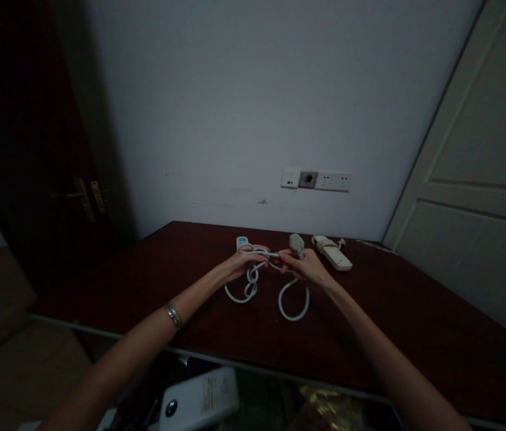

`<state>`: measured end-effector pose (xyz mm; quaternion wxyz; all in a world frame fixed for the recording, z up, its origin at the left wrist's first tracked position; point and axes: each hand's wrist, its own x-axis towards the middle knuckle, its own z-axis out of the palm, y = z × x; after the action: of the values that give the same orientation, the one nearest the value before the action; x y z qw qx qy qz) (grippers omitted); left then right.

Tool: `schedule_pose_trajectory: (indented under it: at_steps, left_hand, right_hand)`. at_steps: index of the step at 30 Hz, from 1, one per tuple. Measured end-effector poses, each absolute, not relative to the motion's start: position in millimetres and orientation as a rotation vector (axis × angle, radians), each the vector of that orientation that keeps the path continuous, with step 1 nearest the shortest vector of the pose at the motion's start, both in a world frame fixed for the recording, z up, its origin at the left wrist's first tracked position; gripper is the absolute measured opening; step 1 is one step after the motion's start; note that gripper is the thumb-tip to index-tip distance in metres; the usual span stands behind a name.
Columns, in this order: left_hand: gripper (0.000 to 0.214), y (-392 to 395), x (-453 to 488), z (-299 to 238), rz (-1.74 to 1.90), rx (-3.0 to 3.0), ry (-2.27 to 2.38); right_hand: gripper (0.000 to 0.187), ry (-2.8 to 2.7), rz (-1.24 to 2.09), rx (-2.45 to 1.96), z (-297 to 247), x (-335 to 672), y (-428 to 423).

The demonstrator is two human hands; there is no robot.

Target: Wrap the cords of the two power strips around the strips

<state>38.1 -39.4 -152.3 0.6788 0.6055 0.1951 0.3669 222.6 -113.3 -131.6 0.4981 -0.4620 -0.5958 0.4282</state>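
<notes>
My left hand (244,262) is closed around loops of a white power cord (253,281) above the dark red tabletop. My right hand (305,264) pinches another stretch of the same cord, a short way to the right. A pale plug (296,242) sticks up at the fingers of my right hand. Beyond my left hand shows the end of a white piece with a blue label (242,240); the rest of it is hidden. Cord loops hang below both hands, and one big loop droops under the right.
A white power strip (337,258) with its cord wound round it lies right of my right hand. Wall sockets (333,181) sit behind the table (360,317). Below its front edge, an open drawer holds a white power bank (201,400) and gold wrapping (331,407).
</notes>
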Motion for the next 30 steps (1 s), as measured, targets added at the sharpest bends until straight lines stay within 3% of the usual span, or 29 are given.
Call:
schedule_pose_trajectory:
  at_steps: [7, 21, 30]
  left_hand:
    - [0.016, -38, 40, -154, 0.74, 1.217, 0.254]
    - [0.039, -36, 53, -155, 1.023, 1.36, 0.46]
    - [0.034, -33, 24, -138, 0.753, 1.443, 0.472]
  right_hand:
    - [0.043, -1.207, 1.209, -0.948, -147, 219, -105]
    - [0.02, -0.756, 1.66, -0.575, -158, 203, -102]
    - [0.031, -0.973, 1.433, -0.777, -167, 217, -99]
